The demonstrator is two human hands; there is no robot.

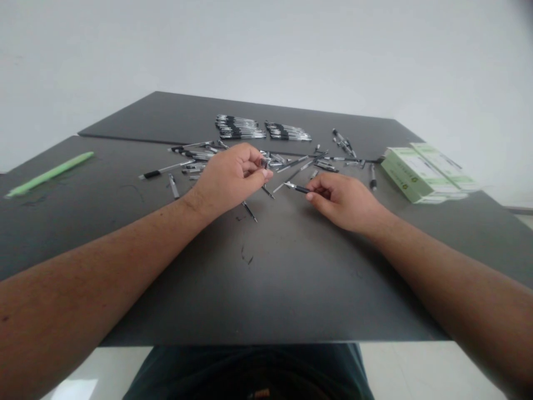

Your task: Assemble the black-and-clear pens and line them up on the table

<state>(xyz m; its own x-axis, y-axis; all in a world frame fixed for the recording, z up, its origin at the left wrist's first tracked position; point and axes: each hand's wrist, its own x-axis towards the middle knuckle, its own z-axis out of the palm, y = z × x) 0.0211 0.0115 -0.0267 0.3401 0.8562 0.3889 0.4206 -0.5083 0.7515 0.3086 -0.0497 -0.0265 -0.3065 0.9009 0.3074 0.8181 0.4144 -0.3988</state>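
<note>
My right hand point(343, 200) is closed round a pen point(296, 188) with a black grip, its tip pointing left. Opposite it, my left hand point(233, 175) pinches a small clear and dark piece point(265, 163) that looks like a pen cap, mostly hidden by the fingers. The pen tip and this piece are apart. Around and behind both hands lie loose pen parts: a barrel with a black grip point(152, 174), a refill point(250, 211) below my left hand, and several more refills and caps between the hands.
Two rows of pens, a left row point(239, 133) and a right row point(288, 133), lie at the back of the grey table point(275, 289). Green and white boxes point(420, 180) stand on the right. A long green stick point(52, 174) lies at the far left.
</note>
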